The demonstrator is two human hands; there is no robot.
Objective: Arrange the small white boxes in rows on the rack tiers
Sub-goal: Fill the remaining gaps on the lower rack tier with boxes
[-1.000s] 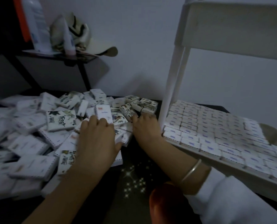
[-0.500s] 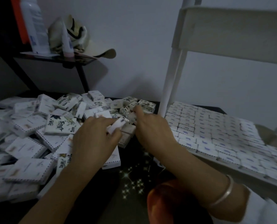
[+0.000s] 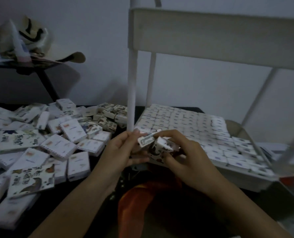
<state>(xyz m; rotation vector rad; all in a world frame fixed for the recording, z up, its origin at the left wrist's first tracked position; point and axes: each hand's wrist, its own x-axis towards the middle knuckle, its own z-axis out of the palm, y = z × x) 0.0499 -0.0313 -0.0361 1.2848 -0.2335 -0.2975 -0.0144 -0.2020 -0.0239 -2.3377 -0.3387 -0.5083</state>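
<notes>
Head | left hand pinches small box at fingertips | right hand grips patterned box

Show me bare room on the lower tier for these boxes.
Bare tray shows only at the lower tier's back right corner, past the rows of boxes. Elsewhere it is packed. The loose pile crowds the dark table left of the post; a bare strip lies between pile and left forearm.

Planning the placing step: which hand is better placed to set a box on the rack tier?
Right, probably: the right hand, gripping small printed white boxes, is at the white rack tier's front edge; the left hand, pinching a single white box, sits beside the white post.
</notes>
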